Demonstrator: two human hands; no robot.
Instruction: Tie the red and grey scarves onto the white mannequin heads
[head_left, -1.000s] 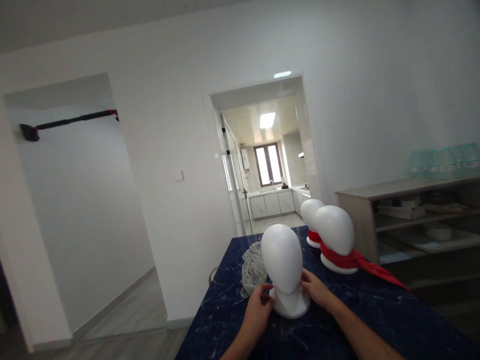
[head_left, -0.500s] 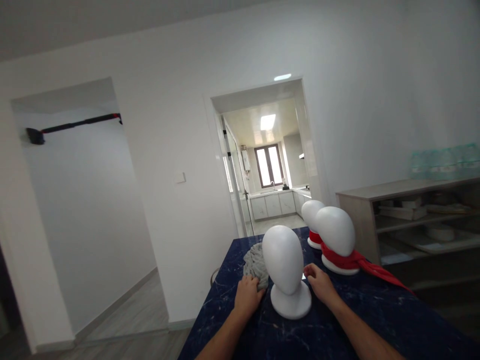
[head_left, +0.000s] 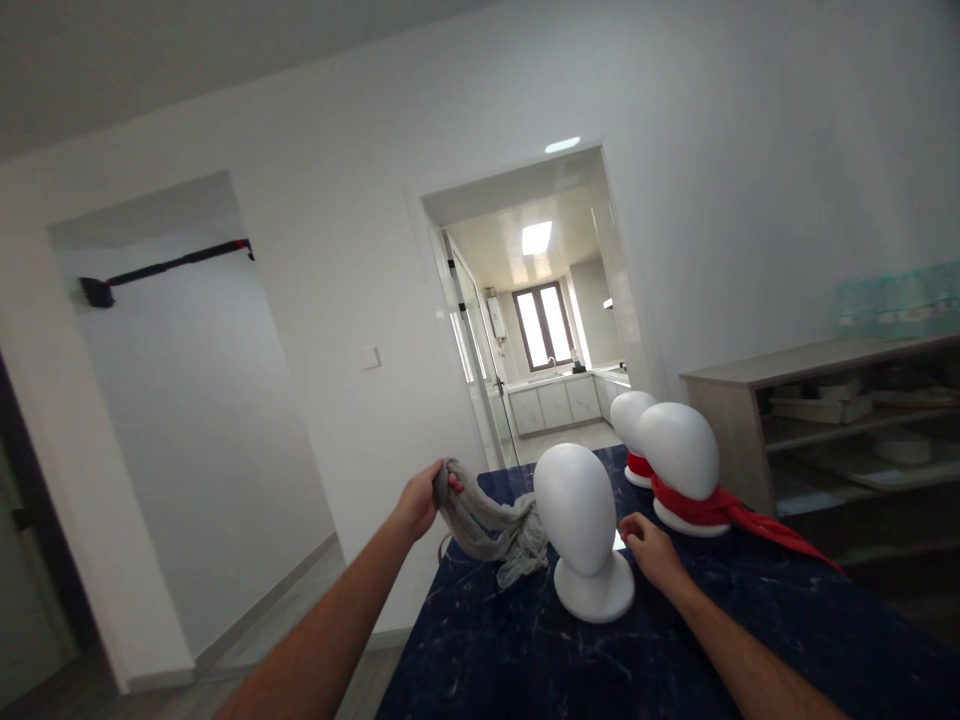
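Left hand (head_left: 417, 500): fingers closed on crumpled grey fabric scarf (head_left: 491, 528), lifted off dark blue marbled tabletop (head_left: 525, 650).
Right hand (head_left: 651, 548): beside bare white foam mannequin head (head_left: 581, 530).
Behind: two white heads, red scarves (head_left: 701, 508).

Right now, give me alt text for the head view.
The left hand lifts one end of a grey scarf beside a bare white mannequin head; the right hand rests by its base on the dark blue table.
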